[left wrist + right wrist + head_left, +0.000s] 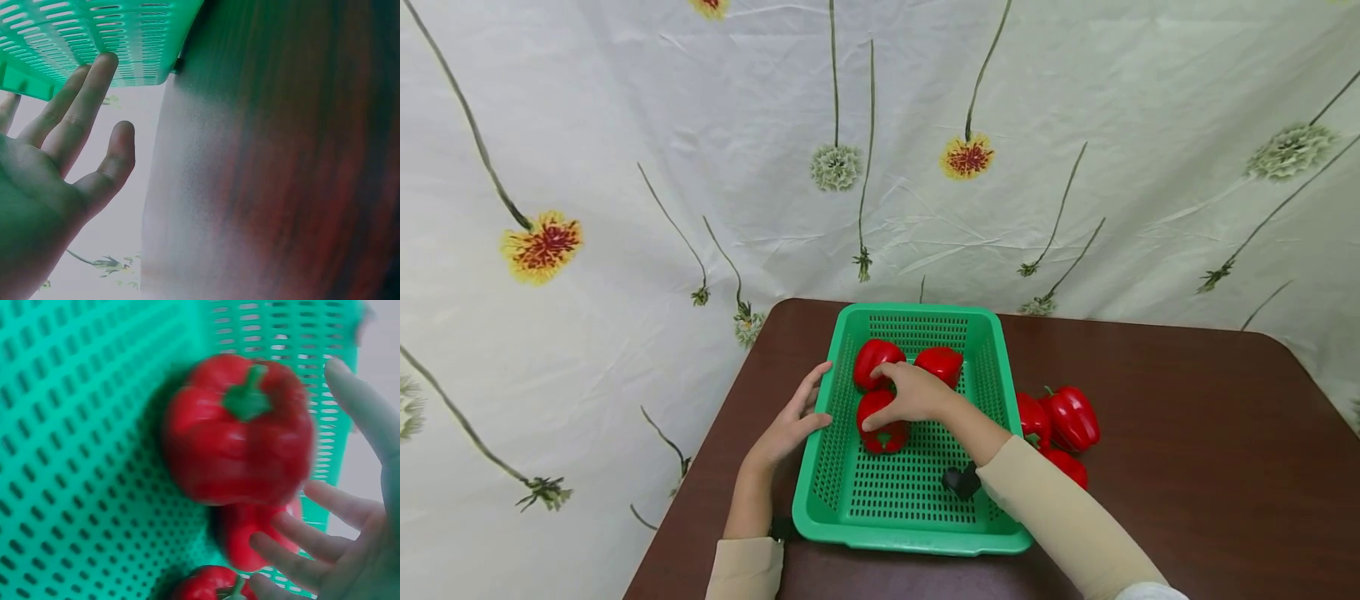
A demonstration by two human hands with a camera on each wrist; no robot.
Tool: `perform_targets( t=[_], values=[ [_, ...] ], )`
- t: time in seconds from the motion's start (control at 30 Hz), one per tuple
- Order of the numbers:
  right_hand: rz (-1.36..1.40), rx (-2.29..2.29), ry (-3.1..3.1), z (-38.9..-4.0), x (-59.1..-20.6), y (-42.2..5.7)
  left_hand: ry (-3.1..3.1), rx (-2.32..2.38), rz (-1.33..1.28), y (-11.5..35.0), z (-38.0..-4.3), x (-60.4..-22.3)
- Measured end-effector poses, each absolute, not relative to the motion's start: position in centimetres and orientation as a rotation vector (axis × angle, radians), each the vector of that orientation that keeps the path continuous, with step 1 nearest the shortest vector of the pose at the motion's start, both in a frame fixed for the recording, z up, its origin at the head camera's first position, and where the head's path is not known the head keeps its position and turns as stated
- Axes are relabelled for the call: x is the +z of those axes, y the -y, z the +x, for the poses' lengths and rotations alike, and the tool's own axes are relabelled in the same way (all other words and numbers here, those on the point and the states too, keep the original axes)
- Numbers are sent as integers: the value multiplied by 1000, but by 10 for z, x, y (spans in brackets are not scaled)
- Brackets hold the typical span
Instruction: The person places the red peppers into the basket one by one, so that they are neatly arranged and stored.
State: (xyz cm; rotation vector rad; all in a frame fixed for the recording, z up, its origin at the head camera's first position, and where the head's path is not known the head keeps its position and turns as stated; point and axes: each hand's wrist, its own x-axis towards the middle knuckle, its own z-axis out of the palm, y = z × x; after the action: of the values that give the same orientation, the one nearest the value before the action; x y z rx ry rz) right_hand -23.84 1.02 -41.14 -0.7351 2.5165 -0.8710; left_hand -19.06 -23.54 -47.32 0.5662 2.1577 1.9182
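Note:
A green slotted plastic basket (917, 540) holds three red bell peppers. One bell pepper (883, 437) sits near the basket's left wall, its green stem plain in the right wrist view. Behind it lie a second bell pepper (876, 357) and a third bell pepper (943, 361). My right hand (917, 393) reaches over the nearest pepper with fingers and thumb spread, not closed round it. At the basket's left side is my left hand (784, 432), fingers extended; in the left wrist view the fingertips (107, 61) lie against the slotted wall.
Several more red bell peppers (1072, 418) lie on the dark brown table (1187, 433), right of the basket and partly hidden by the right sleeve. A black device (959, 482) sits at the right wrist. Behind the table hangs a white flowered cloth (760, 125).

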Motion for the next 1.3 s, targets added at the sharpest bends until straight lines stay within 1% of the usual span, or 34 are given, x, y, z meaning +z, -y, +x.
perform_targets(
  t=[0.37,0.57,0.73,0.9,1.3],
  values=[
    [-737,-1126,-2516,-236,-384,-31,-2222,1880,561,232,-190,-475],
    [-761,-1155,-2579,-231,-371,-59,-2226,1881,576,231,-191,-476],
    [-706,-1264,-2563,-225,-358,-88,-2254,1864,570,231,-192,-476],
    [-671,-1303,-2580,-222,-356,-112,-2273,1852,544,233,-190,-475],
    [-556,-1389,-2598,-214,-371,-152,-2243,1867,569,233,-190,-474]
  ],
)
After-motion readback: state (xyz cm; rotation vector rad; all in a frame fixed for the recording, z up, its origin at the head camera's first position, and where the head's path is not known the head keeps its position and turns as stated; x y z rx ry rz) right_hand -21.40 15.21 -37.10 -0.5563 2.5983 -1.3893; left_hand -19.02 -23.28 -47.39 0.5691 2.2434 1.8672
